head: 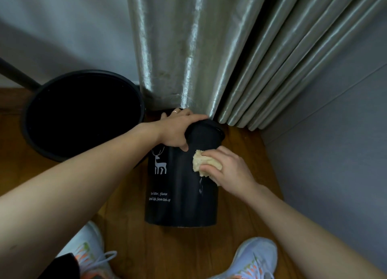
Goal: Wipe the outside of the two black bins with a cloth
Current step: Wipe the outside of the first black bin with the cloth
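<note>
Head view looks down on the deer-printed bin [180, 186], tilted on the wooden floor [240, 220]. Left hand [178, 130] curls its fingers over the bin's rim to steady it; right hand [228, 167] pinches the cloth [204, 162] against the bin's upper wall. Best, I judge, to keep firm pressure and turn the bin between strokes. Second bin [83, 115] stands just left of it.

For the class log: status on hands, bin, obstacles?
Left hand grips deer bin rim. Right hand presses cloth on its side. Curtain close behind.
</note>
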A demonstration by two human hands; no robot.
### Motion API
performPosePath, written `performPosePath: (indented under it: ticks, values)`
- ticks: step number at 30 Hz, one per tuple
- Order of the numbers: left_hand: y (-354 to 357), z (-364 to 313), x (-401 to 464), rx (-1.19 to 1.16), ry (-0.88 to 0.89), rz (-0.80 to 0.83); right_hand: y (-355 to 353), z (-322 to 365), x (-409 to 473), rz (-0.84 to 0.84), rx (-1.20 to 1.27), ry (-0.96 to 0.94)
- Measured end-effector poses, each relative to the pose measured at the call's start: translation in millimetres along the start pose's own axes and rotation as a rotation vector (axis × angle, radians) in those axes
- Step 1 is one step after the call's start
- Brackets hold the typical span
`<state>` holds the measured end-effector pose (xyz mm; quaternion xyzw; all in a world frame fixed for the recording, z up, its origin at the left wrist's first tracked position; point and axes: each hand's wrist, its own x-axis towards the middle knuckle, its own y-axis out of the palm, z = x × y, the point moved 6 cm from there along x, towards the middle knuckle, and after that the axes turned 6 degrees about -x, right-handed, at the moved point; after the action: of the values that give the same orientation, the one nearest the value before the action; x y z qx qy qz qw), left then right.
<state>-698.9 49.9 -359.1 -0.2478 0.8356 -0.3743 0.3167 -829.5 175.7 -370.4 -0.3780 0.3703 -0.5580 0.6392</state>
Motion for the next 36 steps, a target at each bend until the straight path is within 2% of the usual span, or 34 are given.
performPosePath:
  ticks: [5,11,17,24,26,31,33,36]
  values:
    - [4,-3,3,-0.007,-0.072,-0.01,7,-2,-17,0.028,0.078,-0.012]
    - [2,0,2,-0.186,-0.012,-0.1,11,3,-25,0.025,0.096,-0.059]
    - [1,10,-1,-0.214,0.01,-0.094,8,8,-20,0.019,0.011,-0.139]
    - [3,20,-3,-0.173,0.027,-0.038,-5,0,14,-0.132,0.007,0.089]
    - [3,24,-3,-0.17,0.022,-0.04,2,4,1,-0.097,0.038,0.053]
    - [4,29,-6,-0.157,0.049,-0.064,23,23,-35,0.115,0.027,-0.192]
    - [5,29,-7,-0.151,0.049,-0.065,18,21,-24,0.053,0.023,-0.164]
    - [5,28,-6,-0.141,0.042,-0.063,6,14,0,-0.107,0.002,-0.001]
